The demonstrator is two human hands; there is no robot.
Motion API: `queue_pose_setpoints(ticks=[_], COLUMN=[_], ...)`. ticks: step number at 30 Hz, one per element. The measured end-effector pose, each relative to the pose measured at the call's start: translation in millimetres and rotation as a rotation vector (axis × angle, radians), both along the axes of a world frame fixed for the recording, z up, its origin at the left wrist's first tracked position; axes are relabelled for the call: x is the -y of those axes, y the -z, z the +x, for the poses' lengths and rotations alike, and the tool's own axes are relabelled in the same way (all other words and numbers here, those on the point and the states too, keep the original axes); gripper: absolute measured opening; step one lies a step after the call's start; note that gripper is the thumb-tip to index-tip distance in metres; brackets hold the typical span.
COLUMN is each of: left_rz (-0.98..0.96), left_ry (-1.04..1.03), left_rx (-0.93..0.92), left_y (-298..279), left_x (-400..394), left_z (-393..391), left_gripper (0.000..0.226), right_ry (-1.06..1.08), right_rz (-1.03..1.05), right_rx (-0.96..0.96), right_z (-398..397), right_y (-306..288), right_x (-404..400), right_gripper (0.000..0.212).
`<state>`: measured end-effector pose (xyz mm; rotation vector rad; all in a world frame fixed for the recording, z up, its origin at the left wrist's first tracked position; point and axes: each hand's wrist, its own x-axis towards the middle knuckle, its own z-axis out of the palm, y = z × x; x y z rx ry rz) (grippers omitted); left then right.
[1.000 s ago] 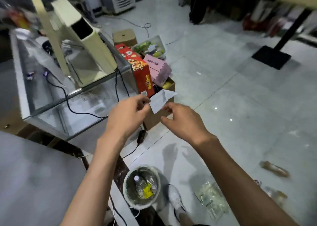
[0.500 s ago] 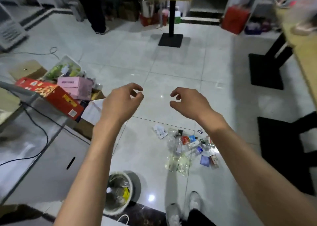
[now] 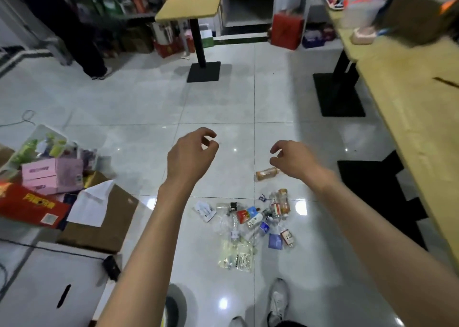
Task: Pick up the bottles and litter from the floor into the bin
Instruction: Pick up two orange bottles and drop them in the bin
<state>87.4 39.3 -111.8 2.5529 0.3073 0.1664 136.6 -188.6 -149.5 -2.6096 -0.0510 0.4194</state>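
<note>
Above the floor litter point(image 3: 250, 223), both hands point(image 3: 190, 156) hover empty

Tiled floor point(image 3: 139, 103) carries scattered litter point(image 3: 248, 222) (bottles, wrappers) and boxes point(image 3: 99, 227).

Hands: 2, left hand point(image 3: 190, 156), right hand point(image 3: 293, 160). Below them: litter pile point(image 3: 250, 223), 1; brown bottle point(image 3: 267, 174), 1. Shoes point(image 3: 278, 302): 2.
</note>
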Motion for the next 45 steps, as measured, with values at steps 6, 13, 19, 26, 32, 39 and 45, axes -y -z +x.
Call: queue_pose_setpoints(ticks=[6, 13, 19, 26, 32, 39, 45], left_rz=[0.009, 0.024, 0.007, 0.019, 0.059, -0.093, -0.069], left_ry=[0.033, 0.086, 0.121, 0.196, 0.255, 0.261, 0.262], left_rx=[-0.047, -0.109, -0.117, -0.181, -0.202, -0.236, -0.216], left_y=[15, 32, 44, 76, 120, 200, 352], left_x=[39, 61, 67, 59, 56, 76, 111], left_z=[59, 121, 181, 250, 306, 387, 436], left_gripper=[0.024, 0.025, 0.023, 0.025, 0.033, 0.03, 0.033], right_ry=[0.007, 0.064, 0.089, 0.157, 0.235, 0.244, 0.258], right_rz=[-0.025, 0.027, 0.022, -0.023, -0.024, -0.049, -0.08], right_rx=[-0.041, -0.064, -0.052, -0.059, -0.098, -0.131, -0.105], right_z=[56, 111, 157, 210, 253, 305, 342], right_y=[12, 29, 38, 67, 110, 195, 344], right_x=[56, 76, 78, 80, 86, 100, 118], right_gripper=[0.031, 0.031, 0.031, 0.032, 0.03, 0.032, 0.033])
